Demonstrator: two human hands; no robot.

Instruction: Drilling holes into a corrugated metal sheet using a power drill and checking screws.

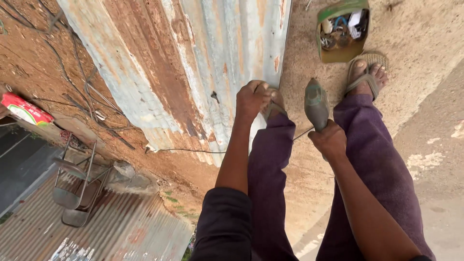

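your left hand (252, 98) is closed in a fist on the lower edge of the rusted corrugated metal sheet (193, 63), pressing it against your sandalled left foot (273, 107). your right hand (329, 140) is wrapped around the grip of a grey-green pointed tool (316, 104), its head standing at 12 o'clock from the fist, just beside the sheet's edge; i cannot tell what kind of tool it is. a thin wire (193, 151) runs from the tool side toward 9 o'clock under the sheet. risks, as judgement: the sheet edge is raw and could cut the gripping fingers if it slips; the tool works close to bare toes; the wire could snag a foot. counts: one sheet in hand, one tool, one open green box (342, 31) of small parts at 1 o'clock, two sandalled feet, second right foot (367, 75) near the box, one folded metal chair (77, 188) at 8 o'clock, one red packet (26, 110) at 9 o'clock.
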